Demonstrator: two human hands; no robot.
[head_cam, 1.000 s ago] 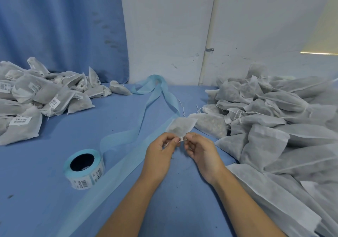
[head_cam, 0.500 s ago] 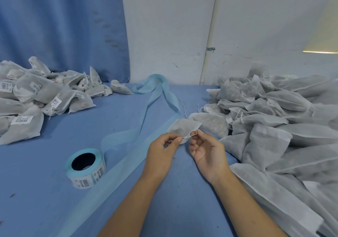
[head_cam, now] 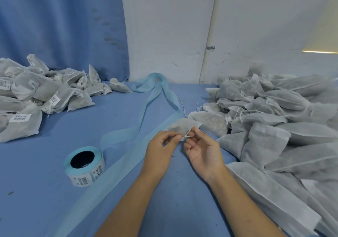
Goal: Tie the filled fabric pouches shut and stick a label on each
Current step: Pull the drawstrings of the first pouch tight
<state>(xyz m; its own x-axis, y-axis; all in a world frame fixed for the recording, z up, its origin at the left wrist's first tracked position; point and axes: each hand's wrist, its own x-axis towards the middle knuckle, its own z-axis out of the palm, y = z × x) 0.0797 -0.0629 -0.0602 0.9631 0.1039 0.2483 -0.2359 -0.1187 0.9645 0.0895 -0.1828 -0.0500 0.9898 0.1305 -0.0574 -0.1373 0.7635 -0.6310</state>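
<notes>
A small grey fabric pouch point(head_cam: 182, 124) lies on the blue table just beyond my hands. Its thin white drawstring point(head_cam: 188, 133) runs between my fingers. My left hand point(head_cam: 161, 148) pinches one end of the string with thumb and forefinger. My right hand point(head_cam: 203, 149), palm turned up, pinches the string's loop at the pouch's neck. A roll of barcode labels point(head_cam: 85, 166) on pale blue backing stands to the left of my left hand.
A heap of untied pouches point(head_cam: 270, 119) fills the right side. Tied, labelled pouches point(head_cam: 36, 94) pile up at the far left. The label roll's used blue backing strip point(head_cam: 146, 105) trails across the table point(head_cam: 54, 200) to the wall.
My right hand has turned palm up and drawn the string into a loop by the pouch's neck. The left hand has kept its pinch and barely moved.
</notes>
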